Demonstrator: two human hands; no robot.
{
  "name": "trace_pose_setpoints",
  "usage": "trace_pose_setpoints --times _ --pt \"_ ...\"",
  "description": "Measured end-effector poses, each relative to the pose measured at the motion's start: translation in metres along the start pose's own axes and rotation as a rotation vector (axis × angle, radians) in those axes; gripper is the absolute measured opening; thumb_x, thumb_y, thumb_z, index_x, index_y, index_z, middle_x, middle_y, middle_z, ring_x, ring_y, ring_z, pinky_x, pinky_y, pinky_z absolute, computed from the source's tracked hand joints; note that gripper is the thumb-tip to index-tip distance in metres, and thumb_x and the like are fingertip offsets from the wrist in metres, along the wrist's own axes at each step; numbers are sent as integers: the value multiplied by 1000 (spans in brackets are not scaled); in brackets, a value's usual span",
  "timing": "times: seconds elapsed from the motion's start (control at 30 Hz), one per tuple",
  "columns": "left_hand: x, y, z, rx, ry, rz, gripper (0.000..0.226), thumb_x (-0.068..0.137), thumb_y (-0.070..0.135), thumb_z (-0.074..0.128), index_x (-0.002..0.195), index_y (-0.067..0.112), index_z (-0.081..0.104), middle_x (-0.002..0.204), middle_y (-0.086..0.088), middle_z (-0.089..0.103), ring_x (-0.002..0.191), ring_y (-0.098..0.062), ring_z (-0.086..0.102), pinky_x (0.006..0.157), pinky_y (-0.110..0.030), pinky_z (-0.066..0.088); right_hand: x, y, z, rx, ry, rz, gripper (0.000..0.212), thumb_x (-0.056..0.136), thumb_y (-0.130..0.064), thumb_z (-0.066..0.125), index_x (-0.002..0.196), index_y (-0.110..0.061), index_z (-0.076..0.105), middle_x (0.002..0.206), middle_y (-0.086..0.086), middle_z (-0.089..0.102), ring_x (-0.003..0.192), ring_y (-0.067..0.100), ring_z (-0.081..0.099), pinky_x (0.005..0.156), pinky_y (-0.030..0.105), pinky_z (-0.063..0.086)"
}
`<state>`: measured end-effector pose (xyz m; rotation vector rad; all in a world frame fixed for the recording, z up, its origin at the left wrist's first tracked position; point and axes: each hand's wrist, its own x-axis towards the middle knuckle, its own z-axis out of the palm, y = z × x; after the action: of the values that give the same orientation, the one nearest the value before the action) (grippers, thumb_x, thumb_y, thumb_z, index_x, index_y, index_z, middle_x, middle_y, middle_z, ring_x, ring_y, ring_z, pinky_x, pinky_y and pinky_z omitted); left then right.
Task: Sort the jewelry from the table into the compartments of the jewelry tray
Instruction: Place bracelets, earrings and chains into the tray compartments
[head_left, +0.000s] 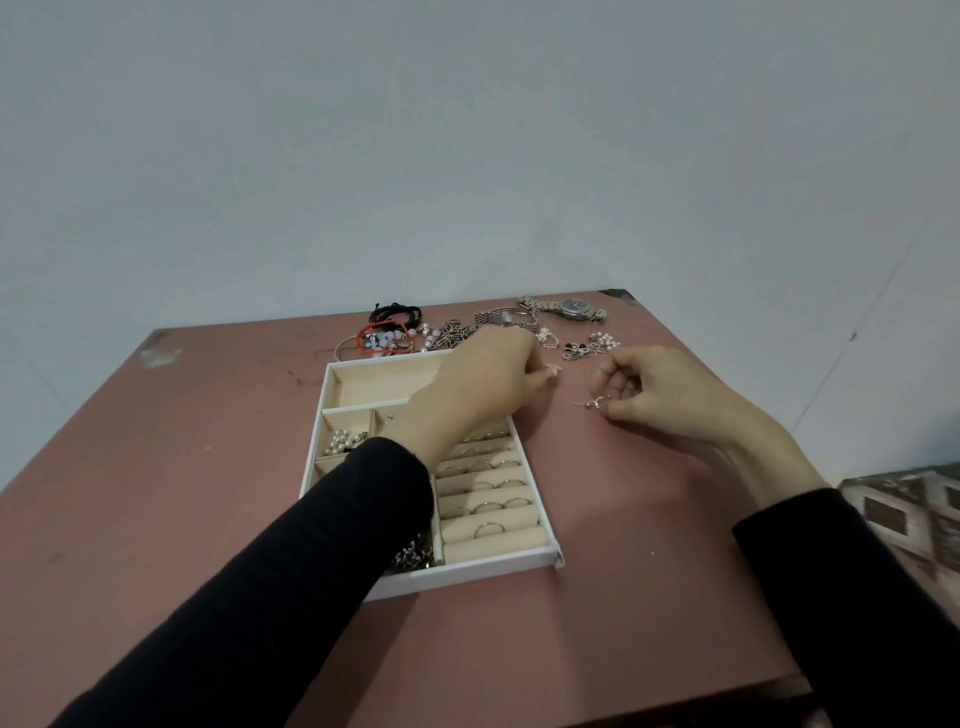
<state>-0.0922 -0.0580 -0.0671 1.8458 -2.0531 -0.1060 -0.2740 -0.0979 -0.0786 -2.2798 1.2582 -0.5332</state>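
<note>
The white jewelry tray (551, 555) with beige lining sits mid-table. Its ring rolls (488, 512) hold several rings, and a small left compartment holds pearl pieces (344, 440). My left hand (488, 382) reaches across the tray and pinches a small pale piece (554, 370) just past the tray's right edge. My right hand (657, 389) rests on the table to the right, fingers curled, pinching a small silver earring (592, 402). Loose jewelry lies along the table's far edge: a silver watch (574, 306), flower-shaped pearl earrings (589, 347), chains (457, 332) and beaded bracelets (384, 338).
The pink table (182, 493) has worn corners and ends at a pale wall behind. Black cord bracelets (396, 313) lie at the far edge. A patterned cloth surface (906, 512) shows at the right, below table level. My black sleeves cover part of the tray.
</note>
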Motion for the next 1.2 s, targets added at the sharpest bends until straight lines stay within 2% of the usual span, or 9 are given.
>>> trace_pose_setpoints --times 0.13,0.2,0.27,0.4,0.57,0.77,0.9,1.07,1.2 --pt "-8 -2 -19 -286 119 -51 13 90 22 57 94 10 63 92 -5 67 85 -17 60 70 -21 42 0 0 4 98 32 23 22 74 -6 73 88 -23 70 67 -7 61 54 -4 52 63 16 41" --pt "-16 -6 -29 -406 163 -66 8 90 19 57 92 12 61 84 -3 67 72 -9 60 60 -9 41 -1 -5 6 164 93 27 18 75 -7 72 86 -20 74 66 -5 64 53 -5 52 61 13 41" --pt "-25 -12 -38 -492 216 -72 5 91 17 57 90 14 61 82 0 68 71 -6 60 59 -6 42 -4 -14 7 198 153 17 13 77 -10 71 81 -21 75 67 -3 65 54 -4 52 56 7 40" --pt "-47 -28 -57 -623 308 -96 7 91 17 57 92 12 62 86 -3 72 80 -18 66 75 -30 54 -11 -42 11 343 185 -36 8 80 -11 71 85 -15 75 72 4 68 59 0 57 54 4 41" --pt "-78 -50 -73 -777 384 -116 7 92 11 54 95 10 60 82 0 69 71 -7 64 68 -18 55 -17 -79 28 541 143 -91 7 78 -7 72 82 -13 73 70 2 65 57 -1 55 54 8 44" --pt "-106 -79 -68 -844 446 -143 9 93 10 51 98 9 59 93 -10 69 85 -15 66 69 -24 57 -20 -114 55 519 11 -163 7 75 -12 75 77 -18 73 76 2 70 70 9 62 70 31 56" --pt "-114 -94 -59 -919 482 -150 11 93 8 51 94 14 59 94 -9 67 78 -7 64 68 -22 55 -21 -136 67 445 -51 -263 7 75 -11 76 77 -18 74 68 -4 66 59 -3 54 58 9 44" --pt "-116 -101 -54 -1043 509 -160 10 93 3 48 96 8 57 90 -6 66 74 -4 64 64 -17 55 -22 -150 86 360 -144 -315 7 76 -14 75 80 -20 75 73 -2 71 63 -1 56 61 8 43" --pt "-116 -106 -53 -1038 493 -154 11 93 5 50 99 5 59 97 -15 66 82 -15 63 69 -25 57 -21 -152 91 311 -176 -374 10 78 -18 72 86 -23 76 69 -9 68 62 -1 54 60 8 40"
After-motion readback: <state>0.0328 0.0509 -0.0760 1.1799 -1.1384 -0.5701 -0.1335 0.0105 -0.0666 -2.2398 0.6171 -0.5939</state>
